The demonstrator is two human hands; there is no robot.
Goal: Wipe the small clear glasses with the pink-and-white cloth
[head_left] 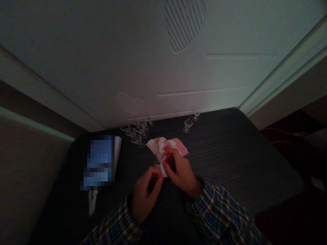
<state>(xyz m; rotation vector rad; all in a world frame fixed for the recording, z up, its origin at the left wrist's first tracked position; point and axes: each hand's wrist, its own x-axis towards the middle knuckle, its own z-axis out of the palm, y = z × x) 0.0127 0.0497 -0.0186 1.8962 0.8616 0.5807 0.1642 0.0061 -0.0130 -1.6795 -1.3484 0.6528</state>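
Observation:
A small clear stemmed glass [157, 158] is between my hands, tilted above the dark table. My left hand [146, 193] is closed in a pinch at the glass's lower end, thumb and forefinger together. A pink and white cloth [181, 146] is pinched in my right hand [182, 172], and part of it is pressed against the right side of the glass. The cloth's far edges spread out on the table beyond my fingers. My fingers and the cloth hide part of the glass's stem and foot.
Several small stemmed glasses [136, 139] cluster at the table's back left. Two more, a nearer glass [187, 126] and a farther glass [196, 115], stand at the back right. A blurred blue-and-white packet [100, 160] lies left. A white panel [143, 68] borders the dark table [230, 153].

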